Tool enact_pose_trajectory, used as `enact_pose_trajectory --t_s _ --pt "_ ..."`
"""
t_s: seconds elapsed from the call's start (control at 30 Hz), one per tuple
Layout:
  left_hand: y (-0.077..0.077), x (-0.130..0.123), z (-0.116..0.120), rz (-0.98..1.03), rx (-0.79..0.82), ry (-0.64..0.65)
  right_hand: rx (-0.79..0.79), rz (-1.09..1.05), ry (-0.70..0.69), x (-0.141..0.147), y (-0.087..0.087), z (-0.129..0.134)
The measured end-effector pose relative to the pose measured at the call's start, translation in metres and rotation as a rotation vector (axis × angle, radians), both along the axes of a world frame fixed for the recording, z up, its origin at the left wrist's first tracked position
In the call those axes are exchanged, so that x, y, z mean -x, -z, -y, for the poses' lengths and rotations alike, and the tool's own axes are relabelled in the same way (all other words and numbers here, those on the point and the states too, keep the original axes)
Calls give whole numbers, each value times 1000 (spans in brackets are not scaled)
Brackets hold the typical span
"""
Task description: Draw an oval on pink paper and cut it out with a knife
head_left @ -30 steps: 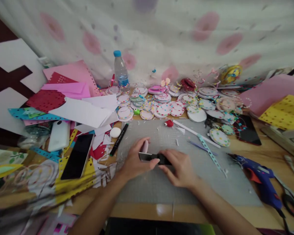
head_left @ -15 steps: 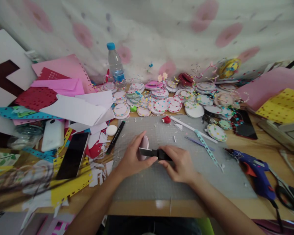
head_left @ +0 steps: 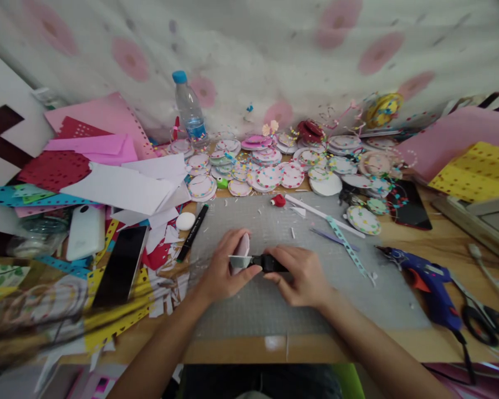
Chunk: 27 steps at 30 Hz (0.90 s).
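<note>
My left hand (head_left: 222, 274) is closed around a pale pinkish-white disc (head_left: 244, 245), held on edge above the grey cutting mat (head_left: 270, 316). My right hand (head_left: 303, 277) grips a black-handled utility knife (head_left: 271, 263), its flat blade pointing left across the disc. My left thumb lies alongside the blade's near side. Whether the edge is in the disc or only against it, I cannot tell. Beyond the hands on the mat are a small red piece (head_left: 278, 200), a white strip (head_left: 316, 212), a dotted turquoise strip (head_left: 347, 249) and tweezers (head_left: 328, 237).
Decorated paper discs (head_left: 268, 177) crowd the back, near a water bottle (head_left: 191, 113). To the left are a black marker (head_left: 193, 233), a white egg-shaped piece (head_left: 185, 221), a phone (head_left: 120, 266) and paper scraps. A blue glue gun (head_left: 432, 282) and scissors (head_left: 482, 321) lie right.
The whole view has shifted slightly, so everything sits a little further left. The knife's blade shows at a slightly different tilt against the disc; both hands keep their holds.
</note>
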<state>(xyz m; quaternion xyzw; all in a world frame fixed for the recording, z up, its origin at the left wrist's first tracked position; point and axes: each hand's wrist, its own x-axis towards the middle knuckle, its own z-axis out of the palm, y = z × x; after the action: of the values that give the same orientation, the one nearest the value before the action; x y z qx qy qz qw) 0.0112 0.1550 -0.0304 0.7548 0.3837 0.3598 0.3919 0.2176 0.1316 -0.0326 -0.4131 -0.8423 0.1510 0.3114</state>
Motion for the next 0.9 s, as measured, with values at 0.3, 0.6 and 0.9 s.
enact_pose_trajectory --t_s 0.3,0.6,0.9 --pt "4 -2 3 -31 -297 -100 -81 -14 27 2 0 0" --pt "-1 -8 6 -129 -376 -258 -130 9 140 8 -2 6" --pt "-4 -6 -1 495 717 227 292 -413 341 -8 -2 -6"
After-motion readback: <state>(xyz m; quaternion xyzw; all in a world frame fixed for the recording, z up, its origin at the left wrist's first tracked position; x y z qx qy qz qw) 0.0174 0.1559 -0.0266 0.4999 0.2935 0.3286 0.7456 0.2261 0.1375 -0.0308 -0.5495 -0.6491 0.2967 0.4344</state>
